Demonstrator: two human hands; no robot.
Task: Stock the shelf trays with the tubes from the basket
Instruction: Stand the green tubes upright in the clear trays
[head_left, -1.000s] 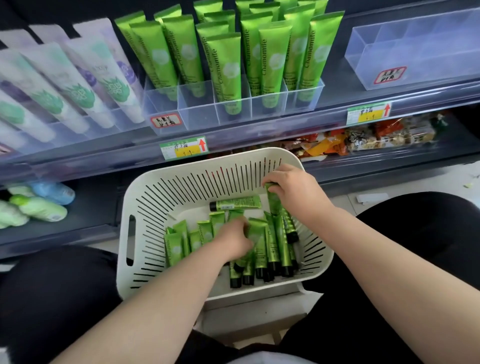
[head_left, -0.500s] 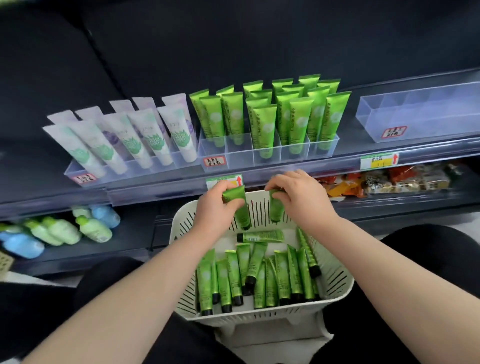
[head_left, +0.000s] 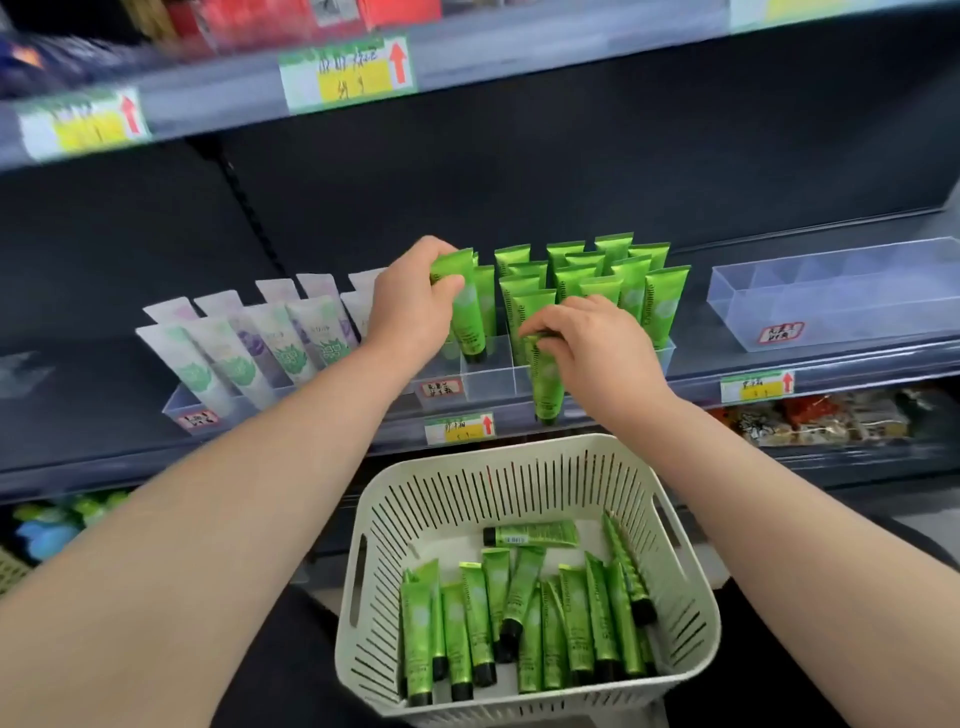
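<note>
Stocking the clear tray (head_left: 491, 382), with a snag risk.
My left hand (head_left: 410, 306) pinches a green tube (head_left: 466, 312) over its left slot; my right hand (head_left: 589, 353) pinches a second tube (head_left: 546, 387) before its front wall, where the cap may snag and topple the standing tubes (head_left: 631, 291). More wait in the basket (head_left: 493, 483) below.

- A dark back panel (head_left: 571, 171) closes the shelving unit; a perforated strip (head_left: 249, 208) runs down it on the left.
- The upper shelf (head_left: 519, 57) has a grey front rail with green-and-yellow price labels (head_left: 347, 73), each with a red arrow, all blurred.
- Red packages (head_left: 270, 21) stand on it, also blurred.
- The middle shelf (head_left: 104, 405) is dark; its rail carries a similar label (head_left: 757, 385).
- Below, snack packets (head_left: 810, 421) lie on the right, and blue and green bottles (head_left: 47, 525) on the left.
- A bit of pale floor (head_left: 932, 517) shows at the far right.
- The light is even and soft.
</note>
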